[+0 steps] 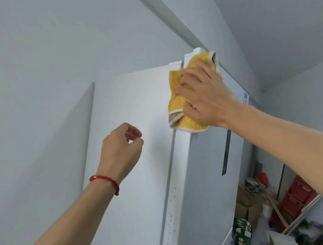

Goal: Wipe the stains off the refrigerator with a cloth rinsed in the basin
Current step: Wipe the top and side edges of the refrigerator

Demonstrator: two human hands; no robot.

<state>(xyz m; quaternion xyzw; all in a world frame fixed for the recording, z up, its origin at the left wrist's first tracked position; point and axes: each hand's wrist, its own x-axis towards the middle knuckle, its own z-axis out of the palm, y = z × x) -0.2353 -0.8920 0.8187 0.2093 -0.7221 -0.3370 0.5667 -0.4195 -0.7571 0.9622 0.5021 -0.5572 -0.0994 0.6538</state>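
- While the right hand works high up, the left hand [120, 146] hangs in the air in front of the refrigerator's side panel, fingers loosely curled, holding nothing. A red cord bracelet [105, 182] sits on its wrist.
- Refrigerator [129, 125]: tall white cabinet standing beside a grey wall [24, 76]. Broad side panel faces the camera; front door edge runs down to the right of it. Small dark specks [171, 216] dot the strip along the lower front edge, well below the cloth. Judged: these are stains not yet wiped.
- Cloth [175, 85]: yellow terry with a pale bound hem, bunched and folded, at the top front corner of the refrigerator. Judged: soft, light, limp; if wet from rinsing it may drip and will drag rather than slide on the smooth panel. Best held bunched under the palm, loose hem tucked in.
- Right hand [205, 96]: flat-palmed over the cloth, fingers spread and bent into the fabric, pressing it against the corner. Grip looks like press plus a light clutch.
- Judged: cabinet is rigid and heavy; firm pressure should not shift it.
- Far right, low: cardboard boxes [245, 203] and red crates [299, 194], blurred.
- Basin not in view.
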